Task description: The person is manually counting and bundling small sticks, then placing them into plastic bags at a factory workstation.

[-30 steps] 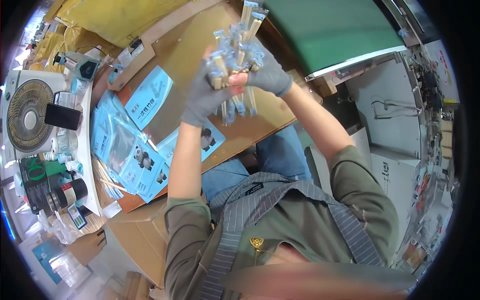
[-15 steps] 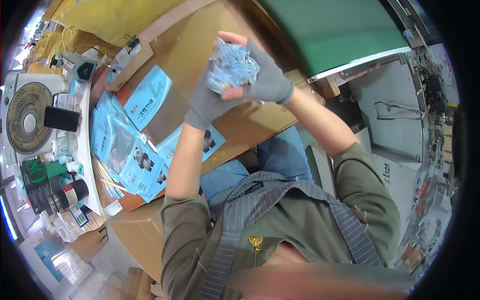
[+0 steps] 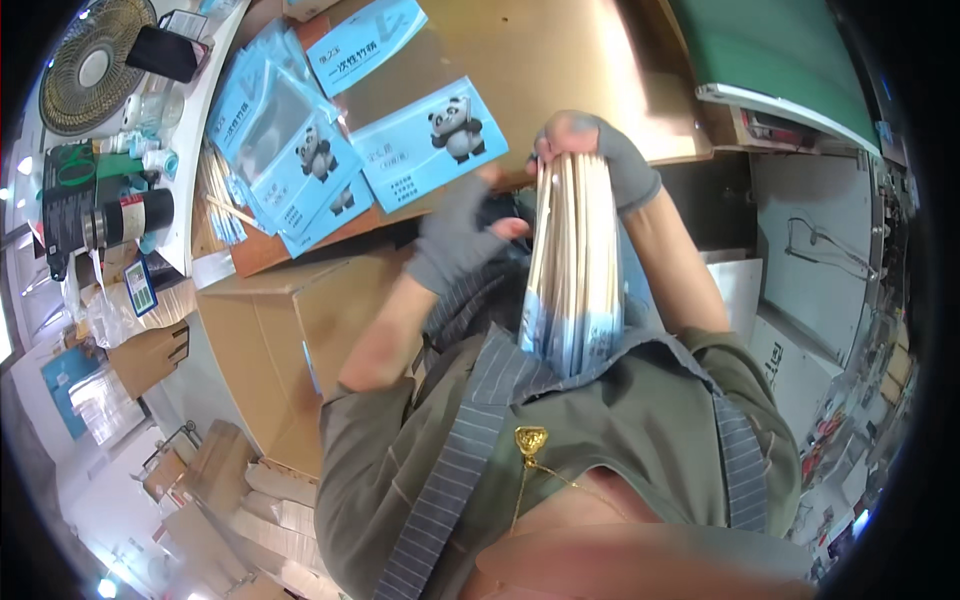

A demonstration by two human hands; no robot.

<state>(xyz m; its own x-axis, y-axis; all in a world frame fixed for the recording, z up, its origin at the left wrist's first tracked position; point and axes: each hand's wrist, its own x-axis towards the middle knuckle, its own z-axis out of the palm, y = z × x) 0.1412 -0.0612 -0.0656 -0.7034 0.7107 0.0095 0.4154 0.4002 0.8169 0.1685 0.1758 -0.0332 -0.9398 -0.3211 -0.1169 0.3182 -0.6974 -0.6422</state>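
My right hand (image 3: 612,160), in a grey fingerless glove, grips one end of a thick bundle of wrapped chopsticks (image 3: 572,265). Pale sticks show through the clear upper part of their wrappers, and the blue lower ends hang down in front of my apron. To the left of the bundle, my left hand (image 3: 458,238), gloved the same way, is apart from it with thumb and fingers spread. Nothing shows in it. Beyond that hand lies a flat blue plastic bag (image 3: 425,145) with a panda picture on the brown table (image 3: 530,60).
More blue bags (image 3: 275,130) overlap at the table's left, beside some loose wrapped chopsticks (image 3: 222,195). A white shelf (image 3: 200,130) carries a fan (image 3: 95,68), a phone (image 3: 168,53) and a black jar. Below stands a cardboard box (image 3: 300,340). A green-topped surface (image 3: 780,60) is at the far right.
Both hands have come down from above the table toward my body. The bundle, earlier seen end-on between both hands, now hangs lengthwise from my right hand; my left has let go.
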